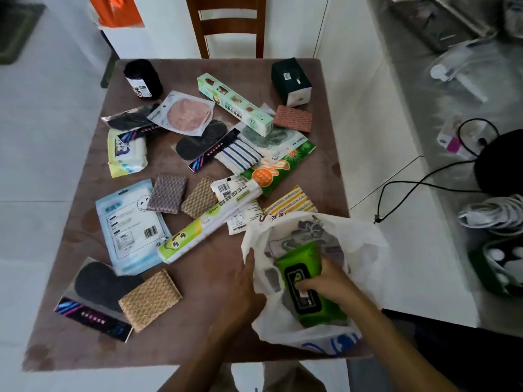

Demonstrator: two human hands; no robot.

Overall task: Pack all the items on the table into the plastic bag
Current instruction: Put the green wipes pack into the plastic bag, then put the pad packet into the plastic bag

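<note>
Wipes first: your right hand (325, 281) grips the green soft pack of wet wipes with its black flip lid (307, 281), already inside the mouth of the thin white plastic bag (365, 250) at the near right corner of the brown worktop (215, 292). Your left hand (243, 281) pinches the bag's rim just left of the pack — keep it lifted so the mouth stays wide. Push the pack down flat toward the bag's bottom, leaving room for the long green-and-white film roll (209, 222) lying just left of the bag.
</note>
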